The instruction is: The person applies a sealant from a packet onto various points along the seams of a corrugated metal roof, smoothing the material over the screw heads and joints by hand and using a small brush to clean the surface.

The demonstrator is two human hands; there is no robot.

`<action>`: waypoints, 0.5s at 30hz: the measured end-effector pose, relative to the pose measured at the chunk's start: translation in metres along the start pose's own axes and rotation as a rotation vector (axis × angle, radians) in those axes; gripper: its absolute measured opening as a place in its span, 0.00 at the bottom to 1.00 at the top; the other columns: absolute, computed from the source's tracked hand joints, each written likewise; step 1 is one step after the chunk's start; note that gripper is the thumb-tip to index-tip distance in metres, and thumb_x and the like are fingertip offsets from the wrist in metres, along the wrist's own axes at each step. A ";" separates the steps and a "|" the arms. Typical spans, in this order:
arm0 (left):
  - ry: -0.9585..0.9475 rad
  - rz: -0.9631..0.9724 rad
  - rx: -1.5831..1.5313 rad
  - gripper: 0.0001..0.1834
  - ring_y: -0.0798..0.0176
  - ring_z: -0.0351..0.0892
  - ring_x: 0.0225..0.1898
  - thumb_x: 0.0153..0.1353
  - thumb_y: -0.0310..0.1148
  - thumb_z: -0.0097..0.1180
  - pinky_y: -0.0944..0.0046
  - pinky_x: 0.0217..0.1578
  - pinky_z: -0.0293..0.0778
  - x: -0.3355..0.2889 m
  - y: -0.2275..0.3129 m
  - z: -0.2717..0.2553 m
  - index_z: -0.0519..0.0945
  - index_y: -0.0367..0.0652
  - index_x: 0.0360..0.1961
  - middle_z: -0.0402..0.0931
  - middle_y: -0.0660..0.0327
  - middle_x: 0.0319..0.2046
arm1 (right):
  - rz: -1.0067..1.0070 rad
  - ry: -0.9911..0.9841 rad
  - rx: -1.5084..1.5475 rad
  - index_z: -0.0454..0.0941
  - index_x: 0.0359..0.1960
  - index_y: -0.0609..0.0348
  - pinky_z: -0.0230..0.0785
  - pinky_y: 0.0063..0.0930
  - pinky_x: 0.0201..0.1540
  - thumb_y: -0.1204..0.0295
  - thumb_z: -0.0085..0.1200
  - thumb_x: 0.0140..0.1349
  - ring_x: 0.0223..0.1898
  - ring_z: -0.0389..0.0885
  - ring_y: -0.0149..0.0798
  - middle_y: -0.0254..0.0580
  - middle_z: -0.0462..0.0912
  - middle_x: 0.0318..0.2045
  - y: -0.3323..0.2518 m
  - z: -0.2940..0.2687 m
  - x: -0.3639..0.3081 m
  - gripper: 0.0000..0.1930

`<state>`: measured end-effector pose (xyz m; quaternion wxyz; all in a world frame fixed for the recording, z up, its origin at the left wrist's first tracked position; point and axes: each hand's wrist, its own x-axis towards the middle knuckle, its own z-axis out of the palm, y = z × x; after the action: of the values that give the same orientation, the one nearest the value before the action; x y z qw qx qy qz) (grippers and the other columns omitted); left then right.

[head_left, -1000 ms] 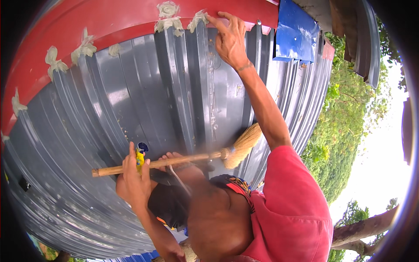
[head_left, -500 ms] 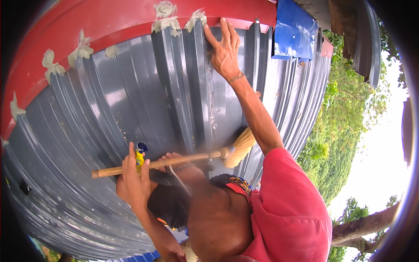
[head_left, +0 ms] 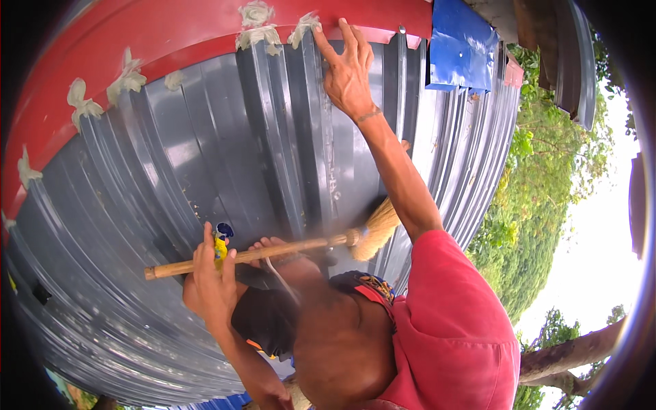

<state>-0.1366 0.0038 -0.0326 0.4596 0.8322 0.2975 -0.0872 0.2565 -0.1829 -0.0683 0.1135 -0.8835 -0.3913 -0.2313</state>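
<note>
My right hand [head_left: 348,72] reaches up to the red metal flashing [head_left: 184,37], fingers spread. Its index fingertip is at the edge of a pale grey sealant patch [head_left: 304,29], over a rib of the grey corrugated roof sheet [head_left: 225,130]. Lower left, my left hand [head_left: 213,273] is closed round a small yellow tube [head_left: 220,247] with a dark blue end; its lower part is hidden by the fingers. A broom [head_left: 307,246] with a wooden handle and straw bristles lies across the sheet, its handle passing behind my left hand.
More sealant patches [head_left: 82,102] dot the flashing's lower edge. A bent blue metal sheet [head_left: 463,48] lies at the upper right. My bare foot [head_left: 266,244] rests beside the broom handle. Green trees [head_left: 526,205] stand beyond the roof's right edge.
My right hand has shifted slightly left and up, its index fingertip now at the sealant patch. My left hand and the broom have hardly moved.
</note>
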 end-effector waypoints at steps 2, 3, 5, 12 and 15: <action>0.004 0.001 0.003 0.35 0.58 0.81 0.55 0.70 0.36 0.58 0.59 0.55 0.73 -0.001 -0.001 0.000 0.65 0.46 0.77 0.82 0.60 0.51 | 0.027 -0.034 -0.027 0.75 0.69 0.40 0.49 0.61 0.72 0.87 0.50 0.49 0.73 0.56 0.64 0.60 0.59 0.74 -0.001 0.001 -0.009 0.41; 0.005 0.001 0.004 0.35 0.58 0.81 0.55 0.70 0.36 0.58 0.59 0.55 0.73 -0.001 -0.003 0.000 0.65 0.46 0.77 0.82 0.60 0.51 | 0.040 -0.051 -0.039 0.75 0.69 0.40 0.49 0.61 0.72 0.86 0.50 0.49 0.73 0.56 0.64 0.60 0.59 0.73 -0.003 0.000 -0.012 0.41; 0.005 0.000 0.007 0.35 0.58 0.81 0.55 0.70 0.36 0.58 0.59 0.55 0.73 -0.002 -0.004 -0.001 0.65 0.46 0.77 0.82 0.60 0.51 | 0.049 -0.053 -0.014 0.75 0.69 0.40 0.49 0.61 0.72 0.86 0.50 0.49 0.73 0.56 0.64 0.61 0.59 0.73 -0.005 -0.002 -0.016 0.41; -0.009 0.001 -0.015 0.35 0.58 0.81 0.54 0.70 0.36 0.58 0.60 0.55 0.73 0.002 -0.006 0.005 0.65 0.46 0.77 0.81 0.60 0.51 | 0.165 -0.021 0.088 0.76 0.68 0.43 0.46 0.64 0.73 0.85 0.48 0.51 0.73 0.53 0.70 0.64 0.57 0.73 -0.015 -0.004 -0.019 0.38; -0.013 0.013 -0.036 0.35 0.57 0.81 0.55 0.70 0.36 0.58 0.59 0.56 0.73 0.002 -0.004 0.002 0.65 0.44 0.76 0.81 0.58 0.51 | 0.188 -0.009 0.075 0.77 0.68 0.45 0.44 0.66 0.74 0.85 0.46 0.52 0.73 0.52 0.73 0.67 0.56 0.73 -0.019 0.005 -0.021 0.38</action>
<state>-0.1370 0.0044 -0.0372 0.4771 0.8251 0.2906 -0.0843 0.2311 -0.1817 -0.0825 0.1661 -0.9125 -0.3153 -0.2010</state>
